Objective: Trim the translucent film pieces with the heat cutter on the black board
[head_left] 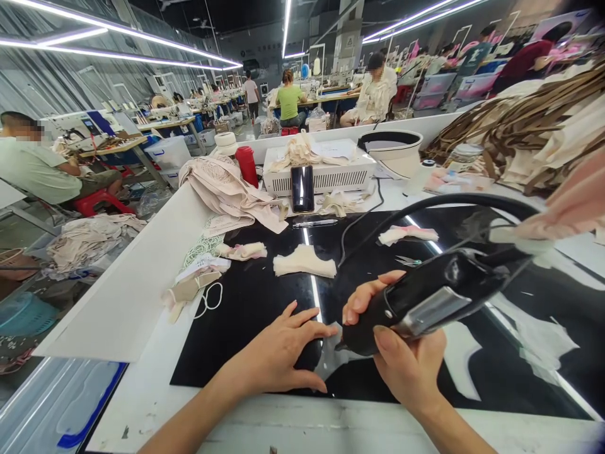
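Observation:
My right hand [409, 362] is wrapped round a black corded handheld tool [425, 293] with a silver plate on its side. The tool's narrow tip points down and left, over a thin, see-through grey piece of material [338, 359] on the black glossy board [227, 353]. My left hand [288, 353] lies with fingers spread on the board, its index fingertip at the edge of that piece. Beyond the hands sits a cream fabric stack [305, 261]. A white cut piece [460, 359] lies right of my right hand, partly hidden by it.
A phone [302, 189] leans on a white vented box [319, 169]. Small scissors [408, 261], a pen [315, 223] and folded fabric pieces [243, 251] lie on the board. The tool's black cable [454, 199] arches behind it. Beige fabric [231, 189] is heaped at left.

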### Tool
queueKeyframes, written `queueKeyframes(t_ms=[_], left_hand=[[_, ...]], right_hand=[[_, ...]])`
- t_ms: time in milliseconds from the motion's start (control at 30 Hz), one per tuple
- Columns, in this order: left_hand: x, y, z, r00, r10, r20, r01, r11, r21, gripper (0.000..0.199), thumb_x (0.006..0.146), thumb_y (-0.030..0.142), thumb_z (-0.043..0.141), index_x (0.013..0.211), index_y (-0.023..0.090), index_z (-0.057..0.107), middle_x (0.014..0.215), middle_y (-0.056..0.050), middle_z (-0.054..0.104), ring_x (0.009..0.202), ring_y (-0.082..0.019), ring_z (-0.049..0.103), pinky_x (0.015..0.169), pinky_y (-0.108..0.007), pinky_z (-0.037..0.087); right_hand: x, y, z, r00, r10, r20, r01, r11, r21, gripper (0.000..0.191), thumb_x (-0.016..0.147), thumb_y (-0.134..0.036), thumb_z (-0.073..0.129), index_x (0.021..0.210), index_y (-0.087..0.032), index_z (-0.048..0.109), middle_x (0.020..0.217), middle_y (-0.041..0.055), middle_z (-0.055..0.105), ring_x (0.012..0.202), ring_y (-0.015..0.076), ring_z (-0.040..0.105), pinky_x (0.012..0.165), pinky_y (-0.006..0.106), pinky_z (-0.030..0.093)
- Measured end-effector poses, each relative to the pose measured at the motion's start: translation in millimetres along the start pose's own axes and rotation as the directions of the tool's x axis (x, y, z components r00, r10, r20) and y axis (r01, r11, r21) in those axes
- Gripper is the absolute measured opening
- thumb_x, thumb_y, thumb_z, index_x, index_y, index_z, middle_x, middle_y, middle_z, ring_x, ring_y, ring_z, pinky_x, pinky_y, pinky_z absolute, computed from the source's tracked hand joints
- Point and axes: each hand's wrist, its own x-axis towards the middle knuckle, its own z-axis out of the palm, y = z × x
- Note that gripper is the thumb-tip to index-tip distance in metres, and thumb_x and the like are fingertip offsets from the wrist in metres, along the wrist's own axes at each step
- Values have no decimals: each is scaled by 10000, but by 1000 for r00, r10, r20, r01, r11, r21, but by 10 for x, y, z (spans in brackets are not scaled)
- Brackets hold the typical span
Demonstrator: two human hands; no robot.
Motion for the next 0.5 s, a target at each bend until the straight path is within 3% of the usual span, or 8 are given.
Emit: queueKeyframes(t_ms=[267,500], left_hand=[[8,47,-10,1000,-7,-15,7,1000,-10,752,830,474,827,1461,233,496,1444,-120,628,1509,-337,388,1255,-658,164],[-5,9,14,1000,-7,-6,7,1000,14,749,848,496,805,1472,246,475,1474,-108,605,1519,-324,371,1260,-654,145]], right_hand=[[-9,-115,-219,999,-40,-21,38,996,-76,367,915,-318,733,1244,-284,575,878,8,646,740,183,610,677,354,538],[45,-65,-67,998,-43,-49,41,999,-32,355,904,-342,748,1213,-301,578,885,-5,639,715,173,623,648,342,542]])
